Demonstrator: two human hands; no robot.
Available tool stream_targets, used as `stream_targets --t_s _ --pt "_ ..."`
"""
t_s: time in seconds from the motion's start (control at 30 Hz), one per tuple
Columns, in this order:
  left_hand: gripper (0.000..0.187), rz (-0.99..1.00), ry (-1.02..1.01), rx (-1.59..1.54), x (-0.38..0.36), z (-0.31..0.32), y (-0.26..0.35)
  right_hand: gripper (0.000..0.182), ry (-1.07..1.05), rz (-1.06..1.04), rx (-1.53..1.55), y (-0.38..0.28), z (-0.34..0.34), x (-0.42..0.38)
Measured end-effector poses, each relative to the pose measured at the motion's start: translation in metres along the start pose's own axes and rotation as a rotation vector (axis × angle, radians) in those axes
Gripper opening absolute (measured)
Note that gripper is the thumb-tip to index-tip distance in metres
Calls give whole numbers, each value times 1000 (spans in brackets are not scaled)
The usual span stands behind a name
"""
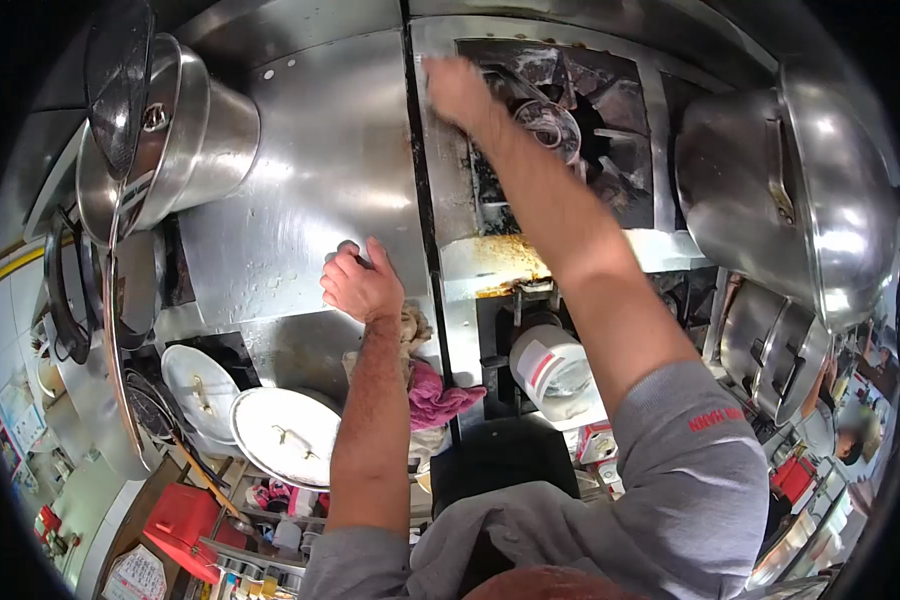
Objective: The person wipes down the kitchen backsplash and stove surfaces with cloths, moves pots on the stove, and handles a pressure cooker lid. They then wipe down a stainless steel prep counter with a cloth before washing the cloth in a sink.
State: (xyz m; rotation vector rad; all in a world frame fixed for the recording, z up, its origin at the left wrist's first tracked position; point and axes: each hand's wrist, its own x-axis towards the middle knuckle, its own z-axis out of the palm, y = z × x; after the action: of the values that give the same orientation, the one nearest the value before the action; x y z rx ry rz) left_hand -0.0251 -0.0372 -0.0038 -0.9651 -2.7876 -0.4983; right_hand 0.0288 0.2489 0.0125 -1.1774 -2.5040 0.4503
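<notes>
My left hand [363,288] is over the steel counter [300,150], its fingers curled in and the thumb raised. A small dark shape shows between thumb and fingers; I cannot tell what it is. Reaching far forward, my right hand [454,88] is above the left edge of the stove [570,60]. It is blurred, and its fingers are hidden behind the back of the hand. Just right of that wrist, a small round metal vessel [548,128] stands on the burner grate, partly covered by my forearm.
Large steel pots [220,140] with a mesh strainer [118,90] stand left. A big steel pot [850,190] is at right. Nearer me are two round lids [282,436], a pink cloth [442,396] and a white tub [550,368]. A person is far right.
</notes>
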Motion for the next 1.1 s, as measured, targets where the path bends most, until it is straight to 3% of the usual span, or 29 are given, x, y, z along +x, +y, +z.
stream_targets --t_s 0.03,0.23,0.37,0.43,0.5,0.53,0.67,0.77,0.83,0.87,0.9,0.93,0.97,1.03,1.1 --pt "30 6 -2 10 -2 -2 -1 23 -120 49 50 -19 -13 -34" --pt "34 21 22 22 -6 8 -10 24 -219 119 166 -69 -15 -186" --pt "36 -7 -6 12 -5 3 -6 31 -338 16 208 -63 -30 -198" --pt "37 -21 -15 -6 -4 2 -5 32 -146 26 270 -68 -78 -218" --pt "37 -4 -8 7 -6 5 -8 32 -106 -69 300 -68 -131 -266" --pt "35 10 20 14 -6 7 -8 28 -359 81 174 -73 -166 -293" --pt "35 14 27 16 -6 8 -8 29 -489 334 127 -60 -199 -416" --pt "37 3 -8 15 -6 5 -8 37 -582 413 27 -48 -189 -462" --pt "37 0 -8 19 -5 7 -7 27 -239 235 -191 -68 -162 -466" --pt "37 6 -9 24 -7 7 -9 23 -109 425 180 -82 -119 -487" --pt "37 15 0 25 -8 8 -10 21 -340 297 261 -118 -105 -478" --pt "37 25 15 26 -6 9 -10 24 -176 102 333 -143 -67 -492" --pt "37 31 23 33 -5 8 -11 41 -419 95 400 -173 -65 -469" --pt "36 17 9 45 -5 8 -9 61 -462 223 432 -209 -16 -452" --pt "35 23 28 49 -6 10 -8 68 -424 287 432 -227 1 -434"
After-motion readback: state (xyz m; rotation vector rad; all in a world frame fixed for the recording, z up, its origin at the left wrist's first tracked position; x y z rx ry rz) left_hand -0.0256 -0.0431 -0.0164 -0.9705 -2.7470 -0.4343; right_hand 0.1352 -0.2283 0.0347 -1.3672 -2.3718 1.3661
